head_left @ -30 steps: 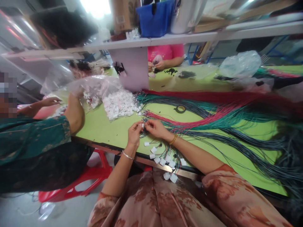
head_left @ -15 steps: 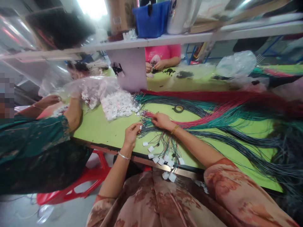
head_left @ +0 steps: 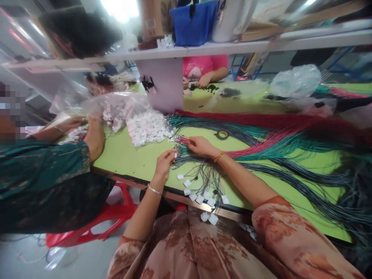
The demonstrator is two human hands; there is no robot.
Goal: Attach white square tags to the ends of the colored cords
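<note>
Tape roll beyond red wires, left hand pinching white connector, right hand grip unclear

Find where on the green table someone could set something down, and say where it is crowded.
Mostly bare: the table between the bag of white pieces, the left hand and the near edge; a smaller patch left of the tape roll. Crowded: around the right hand, among the wires.

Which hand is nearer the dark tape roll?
Right. The right hand, at the red wires, is left of the dark tape roll; the left hand, pinching a white connector, is farther left.
</note>
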